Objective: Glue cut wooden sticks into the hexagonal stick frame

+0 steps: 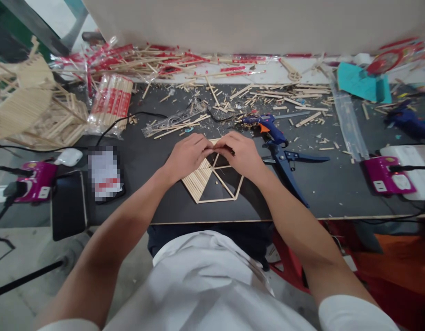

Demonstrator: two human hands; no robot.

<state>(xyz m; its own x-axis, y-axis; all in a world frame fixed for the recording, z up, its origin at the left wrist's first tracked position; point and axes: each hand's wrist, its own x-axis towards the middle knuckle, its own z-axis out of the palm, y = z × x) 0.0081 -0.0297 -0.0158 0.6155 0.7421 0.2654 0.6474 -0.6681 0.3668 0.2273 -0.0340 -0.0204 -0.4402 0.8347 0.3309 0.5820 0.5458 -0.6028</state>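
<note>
A six-sided frame of thin wooden sticks (pixel 217 200) lies flat on the dark table, with spokes meeting at its middle. Its left part is filled with sticks laid side by side. Over its far edge, my left hand (pixel 191 154) and my right hand (pixel 240 154) meet fingertip to fingertip. Both are closed in a pinch; whatever sits between the fingers is too small and hidden to make out. Beyond my right hand lies a blue hot glue gun (pixel 272 128) with an orange trigger. Close to my right forearm rests a pair of dark blue cutters (pixel 288 165).
Stick offcuts (pixel 288 94) litter the table's far side. Packs of sticks (pixel 110 103) and a built stick model (pixel 43 108) stand at left. Two phones (pixel 69 202) lie near purple power sockets (pixel 36 179); another purple socket (pixel 389 174) is at right. A cord crosses the left side.
</note>
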